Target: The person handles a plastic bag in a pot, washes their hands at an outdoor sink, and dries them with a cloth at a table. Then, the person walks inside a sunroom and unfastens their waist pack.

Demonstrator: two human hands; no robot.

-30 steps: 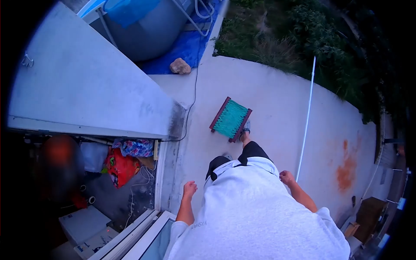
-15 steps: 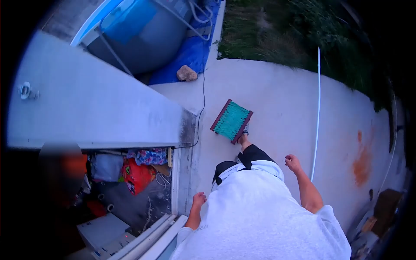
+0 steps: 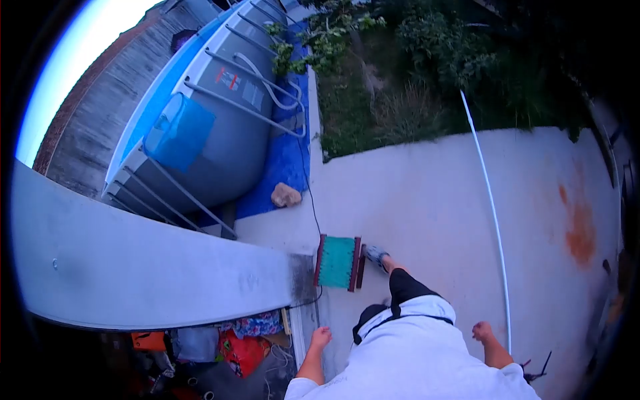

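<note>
My left hand (image 3: 321, 337) hangs beside my body near the wall corner, fingers loosely curled in and nothing visible in it. Out to the right, my right hand (image 3: 481, 331) is also curled and apparently empty, close to a long white hose or pole (image 3: 496, 227) on the ground but apart from it. In front of my feet is a low stool (image 3: 337, 262) with a green woven seat and dark red wooden rails. My foot in a grey shoe (image 3: 376, 256) is just right of the stool.
A grey-sided pool (image 3: 233, 143) stands on a blue tarp (image 3: 275, 170) beyond the white wall (image 3: 147, 257). A rock (image 3: 286, 195) and a black cable (image 3: 308, 180) lie nearby. Red and flowered bags (image 3: 243, 353) are at lower left. Grass (image 3: 347, 127) borders the concrete; an orange stain (image 3: 580, 233) is right.
The view has tilted up, showing more of the pool. The stool now appears lower, with my foot to its right instead of partly behind it. Both hands appear lower.
</note>
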